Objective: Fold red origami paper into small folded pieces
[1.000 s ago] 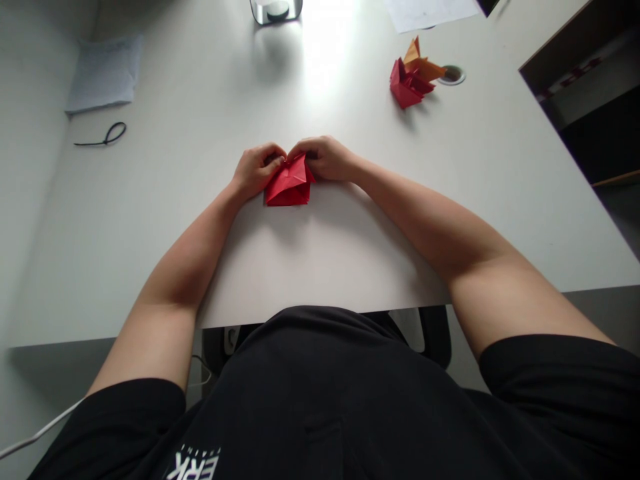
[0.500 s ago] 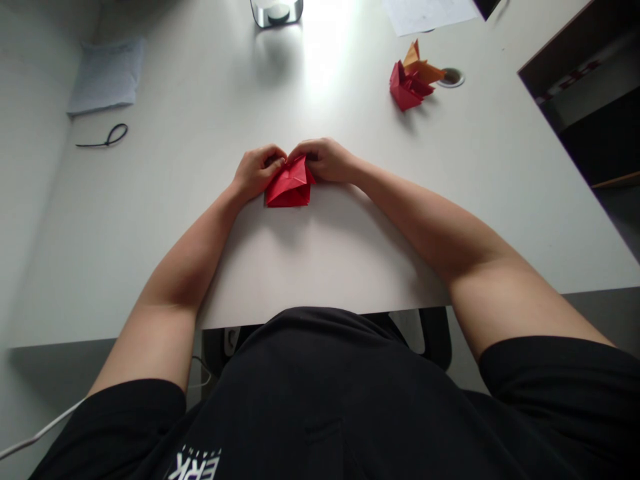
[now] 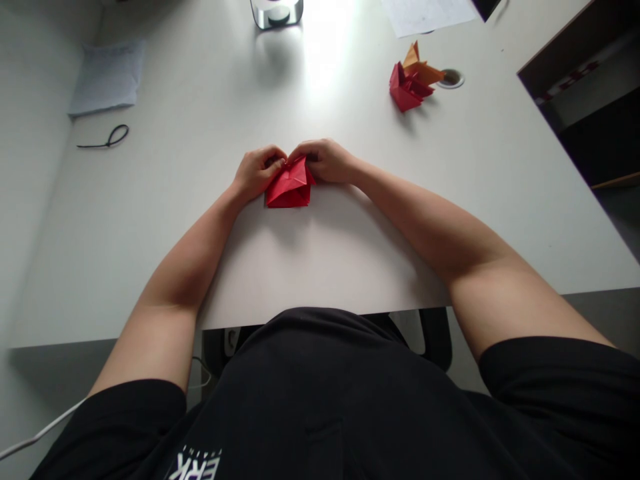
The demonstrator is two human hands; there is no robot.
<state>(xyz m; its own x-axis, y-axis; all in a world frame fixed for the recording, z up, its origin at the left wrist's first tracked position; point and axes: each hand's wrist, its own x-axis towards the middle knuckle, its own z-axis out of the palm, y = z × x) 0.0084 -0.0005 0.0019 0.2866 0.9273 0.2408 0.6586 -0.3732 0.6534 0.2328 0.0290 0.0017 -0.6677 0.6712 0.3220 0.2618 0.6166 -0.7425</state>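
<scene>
A partly folded piece of red origami paper (image 3: 289,185) rests on the white desk in front of me, its layers standing slightly apart at the near side. My left hand (image 3: 259,172) pinches its upper left edge, fingers curled. On the upper right, my right hand (image 3: 325,161) grips the paper with bent fingers. Both hands' fingertips nearly meet at the paper's far edge, and some of them are hidden behind it.
Red and orange folded paper pieces (image 3: 411,83) stand at the back right, beside a round cable hole (image 3: 452,79). A black cable tie (image 3: 111,138) and a pale flat packet (image 3: 107,77) lie at the left. A glassy object (image 3: 277,15) and a paper sheet (image 3: 427,15) sit at the back.
</scene>
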